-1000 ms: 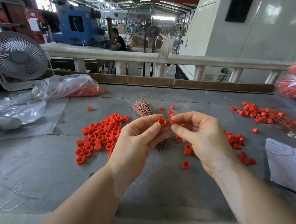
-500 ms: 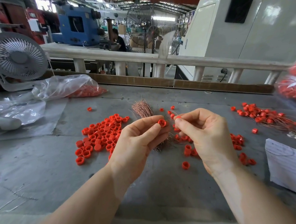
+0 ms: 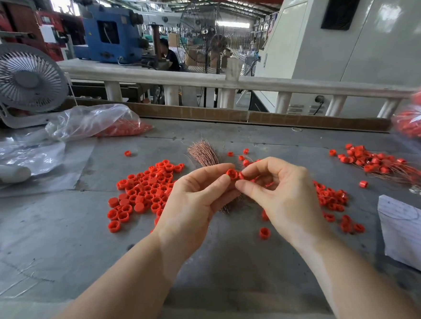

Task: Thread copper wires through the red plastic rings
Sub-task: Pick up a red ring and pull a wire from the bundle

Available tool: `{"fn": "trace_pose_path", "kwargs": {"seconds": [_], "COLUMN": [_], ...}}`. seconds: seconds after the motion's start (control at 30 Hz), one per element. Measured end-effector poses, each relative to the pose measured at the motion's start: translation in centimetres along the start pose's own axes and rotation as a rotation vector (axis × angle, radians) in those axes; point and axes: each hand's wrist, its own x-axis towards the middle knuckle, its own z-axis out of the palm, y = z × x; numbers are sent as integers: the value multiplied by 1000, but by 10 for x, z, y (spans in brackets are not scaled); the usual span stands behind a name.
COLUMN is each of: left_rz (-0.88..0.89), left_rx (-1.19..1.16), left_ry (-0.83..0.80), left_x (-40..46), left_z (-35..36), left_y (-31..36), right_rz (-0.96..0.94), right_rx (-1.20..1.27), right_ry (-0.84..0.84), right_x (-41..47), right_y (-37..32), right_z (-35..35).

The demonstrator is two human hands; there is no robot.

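Red plastic rings lie in a loose pile [image 3: 145, 191] on the grey tabletop [image 3: 61, 244], left of the hands. The left hand [image 3: 195, 205] pinches one ring [image 3: 231, 174] between thumb and forefinger above the tabletop. The right hand [image 3: 281, 191] pinches a second ring [image 3: 241, 175] at its fingertips, touching or just beside the first; other fingers are curled. Whether a wire passes through either ring cannot be told. A bundle of copper wires [image 3: 204, 153] lies on the tabletop just behind the hands, its far end fanned out. More rings [image 3: 331, 198] are scattered right of the right hand, and a single ring [image 3: 264, 233] lies near the right wrist. Rings already on wires [image 3: 376, 160] lie further right. A clear plastic bag [image 3: 89, 120] holding red parts lies at the far left, in front of a white fan [image 3: 23, 77]. A white paper sheet [image 3: 414, 234] lies at the right edge.
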Motion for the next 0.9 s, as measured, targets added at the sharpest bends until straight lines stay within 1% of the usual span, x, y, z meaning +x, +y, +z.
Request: {"fn": "trace_pose_path", "kwargs": {"seconds": [0.23, 0.6, 0.9], "left_rz": [-13, -15, -9], "left_rx": [-5, -12, -19], "left_ry": [13, 15, 14], "left_x": [0, 0, 0], "left_z": [0, 2, 1], "left_y": [1, 2, 2], "right_rz": [9, 21, -1], "right_rx": [29, 106, 81], "right_ry": [-26, -10, -1], "right_x": [1, 3, 2], "right_y": [1, 6, 3], "right_z": [0, 0, 0]}}
